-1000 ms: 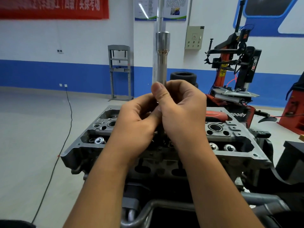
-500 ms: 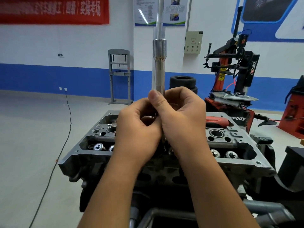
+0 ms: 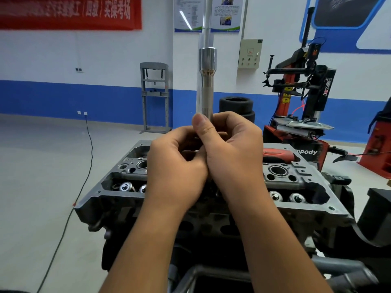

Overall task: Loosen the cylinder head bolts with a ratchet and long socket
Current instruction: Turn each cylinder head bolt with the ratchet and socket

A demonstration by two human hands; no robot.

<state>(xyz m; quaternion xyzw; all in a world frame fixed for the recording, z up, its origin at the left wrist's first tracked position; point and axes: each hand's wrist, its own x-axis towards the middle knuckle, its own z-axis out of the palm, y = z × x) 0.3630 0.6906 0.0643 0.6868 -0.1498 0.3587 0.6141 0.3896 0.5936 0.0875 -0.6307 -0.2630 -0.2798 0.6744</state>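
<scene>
A long chrome socket (image 3: 207, 85) on an extension bar stands upright above the middle of the grey cylinder head (image 3: 300, 187). My right hand (image 3: 230, 149) grips its lower end, thumb up along the shaft. My left hand (image 3: 175, 163) curls round the same lower part from the left, pressed against the right hand. The socket's bottom end and any bolt beneath it are hidden by my hands. A ratchet with a red handle (image 3: 277, 155) lies on the head's far right side. Valve springs (image 3: 127, 187) show in the head's left and right recesses.
The head sits on a dark engine stand (image 3: 211, 278) in a workshop. A red and black tyre changer (image 3: 302, 98) stands behind to the right, stacked tyres (image 3: 236, 104) behind the centre, a grey press frame (image 3: 155, 96) by the blue-striped wall. A black cable (image 3: 88, 144) runs over the floor at left.
Both hands and the socket sit a little lower against the cylinder head than one second ago. The grip looks unchanged.
</scene>
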